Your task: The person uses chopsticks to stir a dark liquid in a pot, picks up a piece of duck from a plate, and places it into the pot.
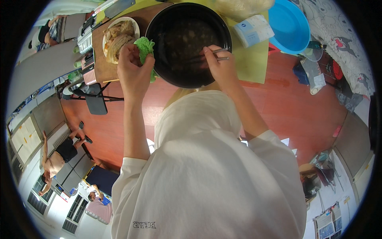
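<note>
My left hand (135, 67) pinches a crinkled green leaf (144, 47), perhaps lettuce or cabbage, at the left rim of a black pan (152, 38). Metal chopsticks (221, 54) are in my right hand (219, 67), their tips reaching down into the pan from its right side. Dark broth (188, 35) with small bits floating in it fills the bottom of the pan. Just beyond my left hand is a white plate (137, 27) piled with pale brown food (119, 33), whose exact kind I cannot tell.
A tissue pack (253, 30), a blue basin (289, 27) and a cloudy plastic bag (243, 7) are right of the pan. Under the plate lies a brown board (103, 67) on a yellow-green cover (253, 65). A black folding chair (96, 98) stands left. Other people are in the room.
</note>
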`<control>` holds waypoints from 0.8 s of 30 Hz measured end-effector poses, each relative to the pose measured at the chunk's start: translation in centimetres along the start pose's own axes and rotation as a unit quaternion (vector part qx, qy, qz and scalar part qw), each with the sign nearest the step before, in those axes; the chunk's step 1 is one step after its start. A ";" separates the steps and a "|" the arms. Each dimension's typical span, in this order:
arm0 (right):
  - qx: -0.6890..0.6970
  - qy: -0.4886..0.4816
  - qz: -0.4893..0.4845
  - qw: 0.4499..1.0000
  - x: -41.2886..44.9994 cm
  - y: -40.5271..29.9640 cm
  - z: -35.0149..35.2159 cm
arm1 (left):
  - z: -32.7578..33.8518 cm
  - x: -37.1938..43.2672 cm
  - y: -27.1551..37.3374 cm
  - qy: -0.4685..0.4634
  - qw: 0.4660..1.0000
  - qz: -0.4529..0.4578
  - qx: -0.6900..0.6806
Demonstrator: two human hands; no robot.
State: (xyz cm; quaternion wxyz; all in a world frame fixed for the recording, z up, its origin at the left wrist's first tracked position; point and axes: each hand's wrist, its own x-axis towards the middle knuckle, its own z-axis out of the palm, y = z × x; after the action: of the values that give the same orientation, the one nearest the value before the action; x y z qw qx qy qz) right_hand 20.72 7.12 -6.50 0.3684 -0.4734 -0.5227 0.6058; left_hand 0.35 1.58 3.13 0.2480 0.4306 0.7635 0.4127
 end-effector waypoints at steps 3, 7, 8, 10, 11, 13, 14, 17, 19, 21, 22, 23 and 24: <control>0.027 -0.024 0.032 0.999 0.1 -0.2 0.0 | 0.0 0.0 -0.5 0.009 1.000 0.009 -0.008; 0.036 -0.040 0.094 0.994 -0.2 -1.4 0.2 | -0.1 -0.1 -0.7 0.008 1.000 -0.001 -0.027; 0.049 -0.037 0.104 0.993 -0.1 -1.3 0.4 | -0.2 -0.1 -0.8 0.005 1.000 0.000 -0.020; 0.062 -0.035 0.114 0.991 -0.1 -1.0 0.5 | -0.3 -0.2 -0.9 0.002 1.000 0.000 -0.014; 0.064 -0.035 0.114 0.991 -0.1 -0.8 0.6 | -0.3 -0.2 -0.9 0.004 1.000 -0.002 -0.010; 0.066 -0.036 0.113 0.991 -0.2 -0.7 0.7 | -0.3 -0.3 -1.0 0.009 1.000 -0.005 -0.005; 0.072 -0.037 0.105 0.991 -0.2 -0.6 0.7 | -0.3 -0.3 -1.2 0.011 1.000 0.003 -0.012; 0.079 -0.033 0.082 0.993 -0.4 -0.3 0.9 | -0.4 -0.3 -1.3 0.012 1.000 0.008 -0.016; 0.079 -0.027 0.069 0.994 -0.6 -0.1 1.1 | -0.5 -0.4 -1.4 0.012 1.000 0.006 -0.014; 0.052 -0.001 0.034 0.998 -0.7 0.0 1.3 | -0.6 -0.3 -1.6 0.009 1.000 0.002 -0.016; 0.052 -0.001 0.034 0.998 -0.6 0.0 1.3 | -0.7 -0.4 -1.7 0.009 1.000 0.002 -0.016; 0.052 -0.002 0.037 0.998 -0.6 0.0 1.2 | -0.7 -0.4 -1.7 0.009 1.000 -0.004 -0.010; 0.052 -0.004 0.040 0.998 -0.5 -0.1 1.2 | -0.7 -0.4 -1.8 0.010 1.000 -0.010 -0.005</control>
State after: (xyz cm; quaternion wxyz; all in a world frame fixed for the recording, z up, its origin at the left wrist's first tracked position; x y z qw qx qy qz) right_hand 19.70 6.34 -6.29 0.3659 -0.4721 -0.4723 0.6481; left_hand -0.78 0.41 2.05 0.2468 0.4175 0.7680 0.4183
